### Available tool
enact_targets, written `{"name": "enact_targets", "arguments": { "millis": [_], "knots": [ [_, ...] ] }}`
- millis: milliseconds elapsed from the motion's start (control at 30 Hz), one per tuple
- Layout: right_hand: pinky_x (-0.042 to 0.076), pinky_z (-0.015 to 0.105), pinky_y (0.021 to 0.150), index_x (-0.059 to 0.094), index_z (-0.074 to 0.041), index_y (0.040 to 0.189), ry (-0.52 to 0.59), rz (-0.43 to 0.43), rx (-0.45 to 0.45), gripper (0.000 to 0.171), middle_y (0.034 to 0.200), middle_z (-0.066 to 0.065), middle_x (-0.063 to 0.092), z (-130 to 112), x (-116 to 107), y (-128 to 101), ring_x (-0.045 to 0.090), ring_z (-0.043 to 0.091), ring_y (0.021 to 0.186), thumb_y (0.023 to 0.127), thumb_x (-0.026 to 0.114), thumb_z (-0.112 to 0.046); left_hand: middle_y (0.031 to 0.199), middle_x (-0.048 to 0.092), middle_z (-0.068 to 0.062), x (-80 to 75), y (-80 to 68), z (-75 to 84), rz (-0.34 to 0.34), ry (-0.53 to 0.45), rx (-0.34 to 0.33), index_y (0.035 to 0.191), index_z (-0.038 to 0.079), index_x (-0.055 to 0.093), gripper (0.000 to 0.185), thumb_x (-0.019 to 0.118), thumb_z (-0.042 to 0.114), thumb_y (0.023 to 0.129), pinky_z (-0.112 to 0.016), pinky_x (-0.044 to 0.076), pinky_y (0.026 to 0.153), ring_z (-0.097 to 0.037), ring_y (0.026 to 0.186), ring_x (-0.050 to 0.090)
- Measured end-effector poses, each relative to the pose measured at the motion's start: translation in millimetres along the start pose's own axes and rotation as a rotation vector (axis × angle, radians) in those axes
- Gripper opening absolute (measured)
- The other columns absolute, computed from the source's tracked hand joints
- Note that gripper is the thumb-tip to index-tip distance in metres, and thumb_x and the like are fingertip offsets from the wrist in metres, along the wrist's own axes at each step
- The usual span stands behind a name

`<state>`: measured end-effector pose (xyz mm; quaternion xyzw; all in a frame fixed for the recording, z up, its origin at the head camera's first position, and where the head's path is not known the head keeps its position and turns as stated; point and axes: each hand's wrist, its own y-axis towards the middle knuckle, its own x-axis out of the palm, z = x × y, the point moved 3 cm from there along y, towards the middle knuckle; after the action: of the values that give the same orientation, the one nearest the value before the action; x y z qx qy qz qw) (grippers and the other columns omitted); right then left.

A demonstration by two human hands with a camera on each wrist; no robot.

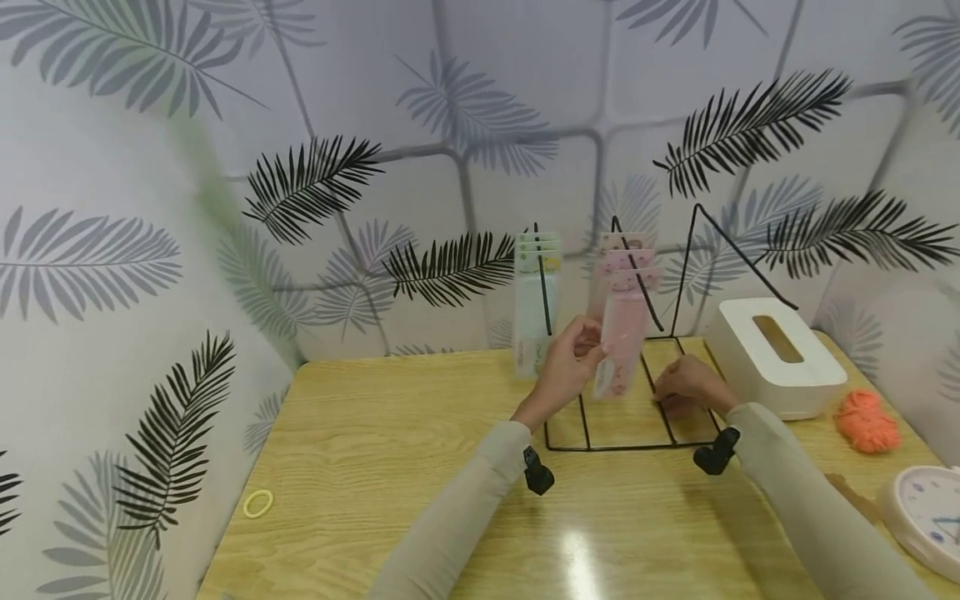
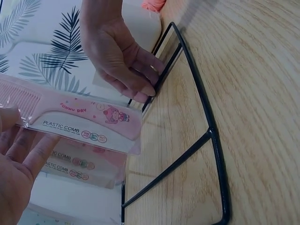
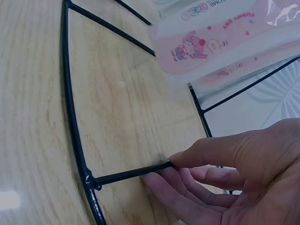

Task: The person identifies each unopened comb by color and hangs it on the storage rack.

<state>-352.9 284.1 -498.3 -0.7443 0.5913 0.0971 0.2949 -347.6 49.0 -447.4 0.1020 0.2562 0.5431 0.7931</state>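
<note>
My left hand [image 1: 564, 367] pinches the lower part of a pink plastic comb in a clear packet [image 2: 84, 112], thumb on the front and fingers behind. That packet hangs foremost on one prong of a black wire display rack [image 1: 622, 448], with more pink comb packets [image 2: 77, 161] behind it. Low at the rack's base, my right hand [image 1: 692, 385] grips a thin base bar [image 3: 133, 173] between thumb and fingers. Several pale green packets [image 1: 532, 312] hang from the prong to the left. The third prong [image 1: 738, 250], on the right, bears nothing.
A white tissue box [image 1: 813, 379] stands close to the right of the rack. Beyond it lie an orange yarn bundle [image 1: 867, 422] and a round clock [image 1: 930, 508]. A yellow ring [image 1: 258, 503] lies on the wooden table [image 1: 390, 467] at left. Leaf-patterned cloth rises behind.
</note>
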Motion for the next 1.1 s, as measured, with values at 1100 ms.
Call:
{"name": "enact_targets", "arguments": {
  "millis": [1100],
  "knots": [
    [0.065,0.039,0.067,0.061,0.012,0.103,-0.096,-0.031,-0.014,0.019,0.085,0.014,0.069,-5.6,-3.0,4.0,0.069,0.019,0.071,0.095,0.069,-0.003,0.145,0.057,-0.01,-21.9,-82.1,28.9,-0.121,0.222,0.057,0.145,0.009,0.052,0.034,0.05,0.018,0.113,-0.028,0.054,0.102,-0.019,0.131,0.058]
  ]
}}
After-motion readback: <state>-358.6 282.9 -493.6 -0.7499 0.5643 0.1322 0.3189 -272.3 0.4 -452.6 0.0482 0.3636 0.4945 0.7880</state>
